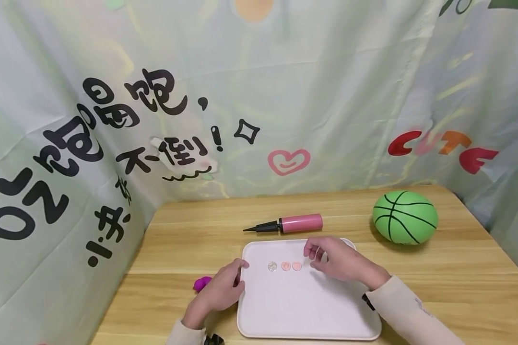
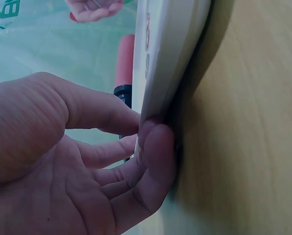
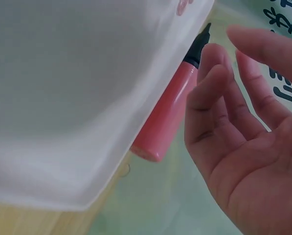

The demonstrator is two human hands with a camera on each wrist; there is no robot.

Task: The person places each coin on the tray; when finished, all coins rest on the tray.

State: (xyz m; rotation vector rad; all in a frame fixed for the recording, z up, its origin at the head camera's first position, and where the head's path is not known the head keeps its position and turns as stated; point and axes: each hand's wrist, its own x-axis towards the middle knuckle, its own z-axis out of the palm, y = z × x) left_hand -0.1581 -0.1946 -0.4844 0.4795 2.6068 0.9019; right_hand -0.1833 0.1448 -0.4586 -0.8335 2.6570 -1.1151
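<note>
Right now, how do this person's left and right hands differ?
The left hand pinches the tray by its left rim; the right hand has thumb and fingertips apart, with nothing visible between them. The right hand is raised over the tray, close to three small discs; the left hand is at the side, farther from them. Both are bare, with pale sleeves at the wrists.

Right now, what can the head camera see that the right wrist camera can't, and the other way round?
Only the head view shows the green ball, the silvery coin and the left grip on the white tray. Only the right wrist view shows the right grip from its palm side. Both show that right grip, the tray, the pink pump and at least one reddish coin.
</note>
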